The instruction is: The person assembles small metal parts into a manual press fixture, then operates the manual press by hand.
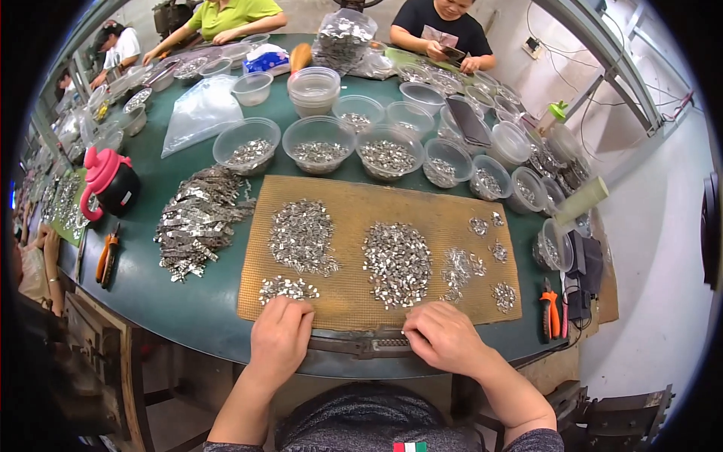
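My left hand [282, 337] is closed, its fingers curled down at the left end of a dark metal jig [358, 345] on the table's front edge. What it grips, if anything, is hidden. Beyond its knuckles lies a small pile of shiny metal pieces [288, 288]. My right hand [446, 337] is pinched at the jig's right side, a tiny bright bit of metal showing at its fingertips. A row of small slots [390, 343] shows in the jig between the hands. Larger heaps of metal pieces [397, 265] spread over the yellow-brown textured mat [350, 196] ahead.
Clear plastic bowls [319, 143] of metal parts line the mat's far side. Stacked metal strips [197, 218] lie left, beside orange-handled pliers [107, 256] and a black-and-pink jug [110, 183]. More orange-handled pliers [550, 310] lie right. Several people sit around the green table [203, 320].
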